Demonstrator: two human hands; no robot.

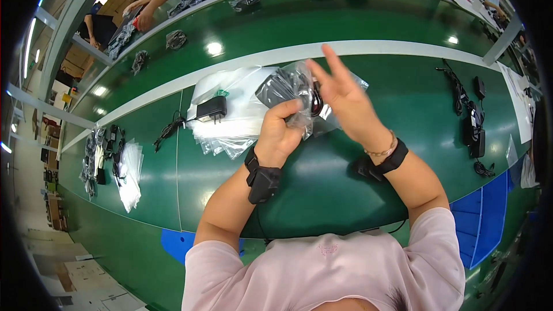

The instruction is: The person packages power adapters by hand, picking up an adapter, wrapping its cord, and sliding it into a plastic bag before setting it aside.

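Holding: left hand (280,132) is clenched on a clear plastic bag (299,89) with a black adapter (276,87) inside it, thumb and fingers pinching the bag's lower edge.
Right hand: right hand (345,101) is spread, fingers splayed upward and gripping nothing; its palm side lies against the right flank of the bag.
Landmark: all places below are given relative to the bag.
Bag position: lifted off the green tabletop (322,196), in front of the chest, between the two hands.
Key relation: adapter lies up and slightly left of the left hand's knuckles, and directly left of the right hand's palm; the left hand is the nearer one and the only one gripping.
Long axis: adapter's long side runs roughly left to right, tilted a little down toward the left.
Cord: a dark coil shows at the bag's right side, just beside the right palm; in or out of the bag, cannot tell.
Left of bag: a stack of empty clear bags (230,121) lies flat, with a second black adapter (211,108) and its cable resting on top.
Far right of bag: more black adapters and cables (475,121) lie well apart.
Wrists: both carry black bands.
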